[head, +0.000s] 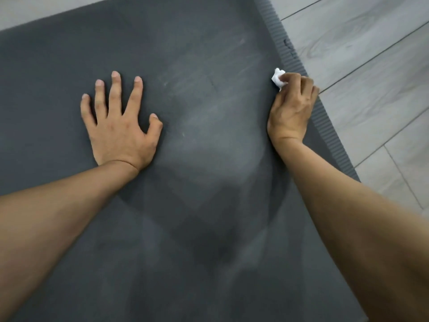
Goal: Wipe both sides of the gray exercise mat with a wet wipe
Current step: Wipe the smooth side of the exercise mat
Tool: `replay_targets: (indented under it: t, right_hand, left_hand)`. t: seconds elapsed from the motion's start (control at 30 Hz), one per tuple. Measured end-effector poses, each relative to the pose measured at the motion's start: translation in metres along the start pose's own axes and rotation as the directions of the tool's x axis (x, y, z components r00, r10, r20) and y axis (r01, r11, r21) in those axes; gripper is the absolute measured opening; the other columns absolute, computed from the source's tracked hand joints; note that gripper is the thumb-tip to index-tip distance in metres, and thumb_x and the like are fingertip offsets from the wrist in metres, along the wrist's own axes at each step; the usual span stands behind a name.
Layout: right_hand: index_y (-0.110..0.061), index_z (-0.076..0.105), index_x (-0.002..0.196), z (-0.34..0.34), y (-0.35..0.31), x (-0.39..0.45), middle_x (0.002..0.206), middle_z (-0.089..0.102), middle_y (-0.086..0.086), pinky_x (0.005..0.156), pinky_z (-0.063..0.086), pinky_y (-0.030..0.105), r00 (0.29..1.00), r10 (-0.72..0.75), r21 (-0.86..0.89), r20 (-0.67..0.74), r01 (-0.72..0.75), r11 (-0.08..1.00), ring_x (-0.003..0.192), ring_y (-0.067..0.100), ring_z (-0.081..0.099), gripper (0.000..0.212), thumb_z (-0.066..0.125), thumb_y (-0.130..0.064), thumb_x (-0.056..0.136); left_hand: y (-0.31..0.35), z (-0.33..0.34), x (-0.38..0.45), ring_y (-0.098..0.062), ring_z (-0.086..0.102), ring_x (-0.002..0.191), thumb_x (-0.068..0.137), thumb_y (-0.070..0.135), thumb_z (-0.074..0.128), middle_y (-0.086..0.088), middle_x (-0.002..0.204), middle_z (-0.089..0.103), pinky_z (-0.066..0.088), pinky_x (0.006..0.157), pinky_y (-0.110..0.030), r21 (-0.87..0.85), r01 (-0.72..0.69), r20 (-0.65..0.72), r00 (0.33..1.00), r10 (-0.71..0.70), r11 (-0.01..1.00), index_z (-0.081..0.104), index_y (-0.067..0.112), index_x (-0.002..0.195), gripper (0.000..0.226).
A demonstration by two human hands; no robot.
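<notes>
Hands, two of them, are working over one gray exercise mat (pixel 185 101) that is lying flat on pale wood-grain floor planks (pixel 371 66). One crumpled white wet wipe (pixel 278 79) is showing. The left hand (pixel 120 126) is pressing palm-down on the mat, its fingers (pixel 115 89) straight and spreading wide. The right hand (pixel 293 108) is curling around the wipe, pinching it near the mat's right edge. That edge is showing a ribbed strip (pixel 325 126), while the broad dark surface is looking matte, with faint lighter streaks crossing it.
</notes>
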State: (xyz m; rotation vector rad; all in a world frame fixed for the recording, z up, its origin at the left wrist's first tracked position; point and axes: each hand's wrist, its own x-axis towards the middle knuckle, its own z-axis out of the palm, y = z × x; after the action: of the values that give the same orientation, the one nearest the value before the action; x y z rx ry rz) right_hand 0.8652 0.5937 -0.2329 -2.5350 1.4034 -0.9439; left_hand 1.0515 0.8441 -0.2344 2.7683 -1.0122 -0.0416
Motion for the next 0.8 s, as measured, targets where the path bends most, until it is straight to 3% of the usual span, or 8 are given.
replay_targets:
  t: [0.2, 0.4, 0.5, 0.6, 0.73, 0.8]
  right_hand:
    - [-0.008, 0.064, 0.101, 0.008, 0.007, 0.002, 0.099, 0.059, 0.016, 0.089, 0.042, 0.040, 0.998, -0.023, -0.046, -0.051, 0.021, 0.999, 0.093, 0.035, 0.054, 0.024, 0.043, -0.008, 0.088]
    - [-0.009, 0.066, 0.099, 0.009, 0.009, 0.004, 0.099, 0.061, 0.014, 0.086, 0.044, 0.039, 0.998, -0.007, -0.006, -0.060, 0.007, 1.000, 0.092, 0.034, 0.054, 0.022, 0.046, -0.010, 0.087]
    - [-0.011, 0.067, 0.099, 0.009, 0.007, 0.006, 0.100, 0.062, 0.012, 0.085, 0.045, 0.039, 0.999, -0.020, 0.027, -0.032, 0.021, 0.999, 0.094, 0.033, 0.055, 0.023, 0.047, -0.011, 0.086]
    - [-0.012, 0.067, 0.099, 0.005, 0.008, 0.004, 0.101, 0.062, 0.009, 0.085, 0.045, 0.038, 0.999, -0.036, 0.064, -0.021, 0.037, 0.997, 0.096, 0.031, 0.054, 0.024, 0.046, -0.015, 0.089]
    - [-0.018, 0.067, 0.099, 0.008, 0.009, 0.004, 0.101, 0.063, 0.006, 0.085, 0.038, 0.036, 0.997, -0.080, -0.014, -0.012, 0.080, 0.997, 0.097, 0.029, 0.055, 0.023, 0.050, -0.013, 0.085]
    - [-0.015, 0.067, 0.097, 0.007, 0.011, 0.004, 0.098, 0.064, 0.007, 0.086, 0.040, 0.035, 0.985, -0.175, -0.006, 0.006, 0.175, 0.985, 0.095, 0.030, 0.057, 0.021, 0.050, -0.011, 0.086]
  left_hand:
    - [0.003, 0.001, -0.004, -0.039, 0.029, 0.146, 0.099, 0.044, 0.039, -0.015, 0.155, 0.037, 0.015, 0.124, -0.055, -0.007, -0.083, -0.119, 0.990, 0.081, 0.997, 0.044, 0.026, 0.148, 0.052]
    - [0.012, -0.007, -0.008, -0.041, 0.048, 0.112, 0.101, 0.024, 0.043, -0.019, 0.128, 0.052, 0.035, 0.101, -0.053, 0.047, -0.173, -0.165, 0.970, 0.178, 0.984, 0.055, 0.012, 0.118, 0.024]
    - [0.034, -0.009, -0.071, -0.040, 0.045, 0.129, 0.103, 0.026, 0.042, -0.013, 0.145, 0.050, 0.033, 0.111, -0.052, 0.021, -0.152, -0.088, 0.984, 0.153, 0.988, 0.053, 0.013, 0.137, 0.038]
    - [0.059, -0.005, -0.148, -0.036, 0.020, 0.154, 0.100, 0.045, 0.039, -0.010, 0.167, 0.024, 0.014, 0.126, -0.051, -0.016, -0.050, 0.065, 0.997, 0.051, 0.999, 0.029, 0.017, 0.160, 0.067]
    - [0.061, 0.004, -0.149, -0.033, 0.016, 0.156, 0.094, 0.051, 0.038, -0.005, 0.169, 0.020, 0.011, 0.126, -0.053, 0.033, -0.007, 0.079, 0.997, 0.004, 0.999, 0.027, 0.024, 0.161, 0.073]
    - [0.060, 0.006, -0.149, -0.033, 0.018, 0.156, 0.094, 0.051, 0.038, -0.005, 0.169, 0.021, 0.012, 0.126, -0.053, 0.042, -0.012, 0.050, 0.999, 0.010, 0.999, 0.028, 0.025, 0.161, 0.073]
